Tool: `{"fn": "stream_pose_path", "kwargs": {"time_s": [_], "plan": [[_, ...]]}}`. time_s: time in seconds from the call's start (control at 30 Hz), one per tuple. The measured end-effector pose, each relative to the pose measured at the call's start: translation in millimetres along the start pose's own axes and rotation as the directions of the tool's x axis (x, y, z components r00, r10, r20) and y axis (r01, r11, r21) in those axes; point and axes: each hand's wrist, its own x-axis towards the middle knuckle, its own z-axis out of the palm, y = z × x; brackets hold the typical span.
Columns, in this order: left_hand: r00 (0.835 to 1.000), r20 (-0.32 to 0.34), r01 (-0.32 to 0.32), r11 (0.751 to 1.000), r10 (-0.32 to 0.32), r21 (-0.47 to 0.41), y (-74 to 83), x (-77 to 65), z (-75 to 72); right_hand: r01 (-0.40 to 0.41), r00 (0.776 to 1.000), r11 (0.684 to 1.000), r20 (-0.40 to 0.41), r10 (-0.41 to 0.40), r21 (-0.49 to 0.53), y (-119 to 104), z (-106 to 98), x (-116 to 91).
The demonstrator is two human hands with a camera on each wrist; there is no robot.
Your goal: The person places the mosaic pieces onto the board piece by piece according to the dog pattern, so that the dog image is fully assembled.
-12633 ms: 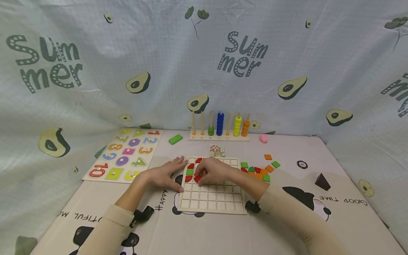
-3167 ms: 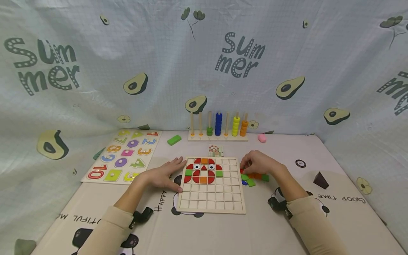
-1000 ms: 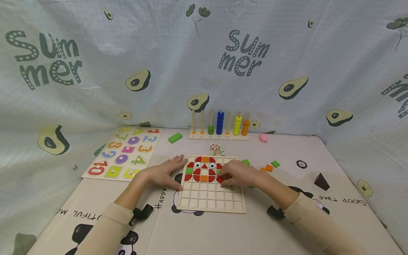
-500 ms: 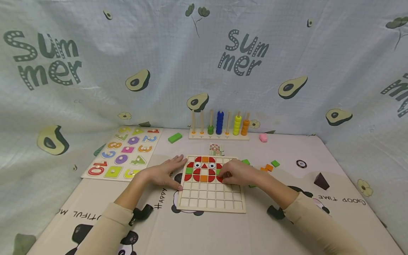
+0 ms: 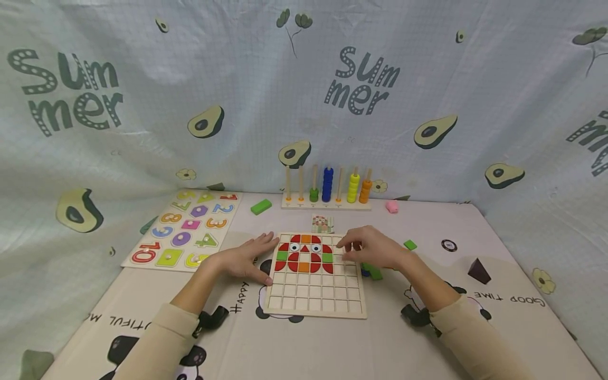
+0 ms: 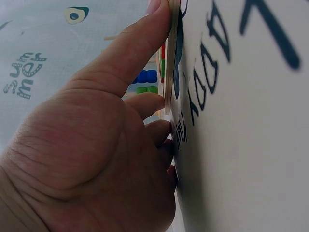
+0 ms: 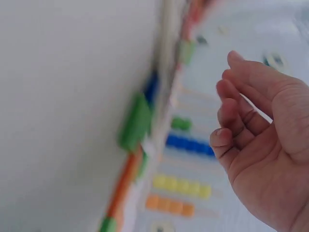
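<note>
A wooden grid board (image 5: 315, 306) lies on the table, its upper left cells filled with red, green, orange and eye-marked tiles. The red corner tile (image 5: 328, 268) ends the lowest filled row on the right. My left hand (image 5: 244, 259) rests along the board's left edge, fingers spread, thumb at the side; in the left wrist view the thumb touches the rim. My right hand (image 5: 372, 247) hovers over the board's right side, fingers loosely bent with nothing between them, as the right wrist view also shows. Beneath it, green tiles (image 5: 374, 272) lie partly hidden beside the board.
Behind the board are a pattern card (image 5: 323, 224) and a peg abacus (image 5: 326, 206). To the left lie a number puzzle (image 5: 190, 232) and a green block (image 5: 261, 206). Rightward are a pink figure (image 5: 392, 206), a round black chip (image 5: 449, 245) and a dark pyramid (image 5: 480, 271).
Since 12.6 s ago, the tile pattern has grown rightward across the board. In the last half second my right hand let go of the red corner tile and moved right. My left hand stayed.
</note>
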Motion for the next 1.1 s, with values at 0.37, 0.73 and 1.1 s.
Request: {"fn": "stream_pose_path", "kwargs": {"time_s": [0.37, 0.73, 1.1], "plan": [[1.000, -0.008, -0.008, 1.000, 0.008, -0.010, -0.6, 0.4, 1.9, -0.188, 0.964, 0.981, -0.184, 0.194, 0.046, 52.9, -49.9, -40.2], [1.000, -0.009, -0.021, 1.000, 0.021, 0.001, -0.6, 0.9, 1.5, -0.447, 0.891, 0.895, -0.096, 0.444, -0.004, 102.1, -63.3, -81.8], [1.000, -0.008, -0.028, 1.000, 0.028, -0.005, 0.8, 0.5, 1.0, -0.410, 0.910, 0.910, -0.088, 0.405, -0.055, 115.1, -59.7, -86.9]]}}
